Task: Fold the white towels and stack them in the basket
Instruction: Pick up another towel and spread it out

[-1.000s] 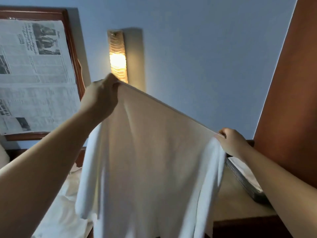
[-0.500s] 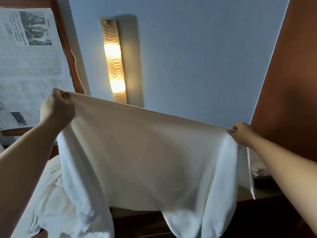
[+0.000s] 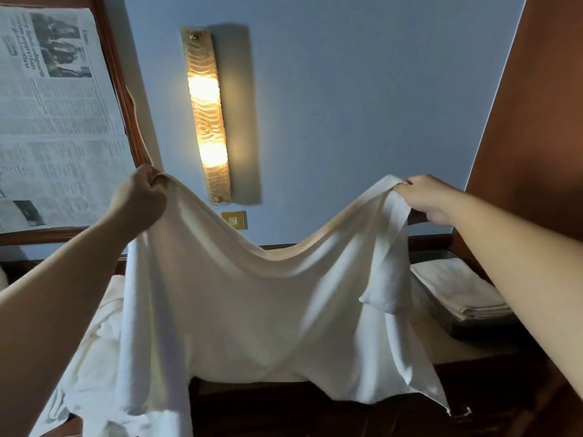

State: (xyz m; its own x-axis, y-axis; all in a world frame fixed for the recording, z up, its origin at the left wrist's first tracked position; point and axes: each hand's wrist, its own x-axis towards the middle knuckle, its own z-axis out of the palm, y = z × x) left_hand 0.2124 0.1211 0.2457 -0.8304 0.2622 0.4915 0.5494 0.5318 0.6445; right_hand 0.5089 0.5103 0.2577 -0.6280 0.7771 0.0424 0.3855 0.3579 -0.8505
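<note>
The top edge of the white towel (image 3: 252, 310), taut half a second earlier, is now sagging at 12 o'clock as the left hand (image 3: 138, 197) and right hand (image 3: 426, 197), each pinching a corner, are converging toward a fold, the basket (image 3: 441, 313) waiting at 3 o'clock.

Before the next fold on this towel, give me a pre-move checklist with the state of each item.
1. Left hand grips a top corner of the towel: ok.
2. Right hand grips the other top corner: ok.
3. Top edge pulled straight: not ok, it sags in the middle.
4. Bottom corners level: not ok, they hang unevenly.
5. Basket within sight, folded towels inside: ok.
6. Room left in the basket: cannot tell.
</note>
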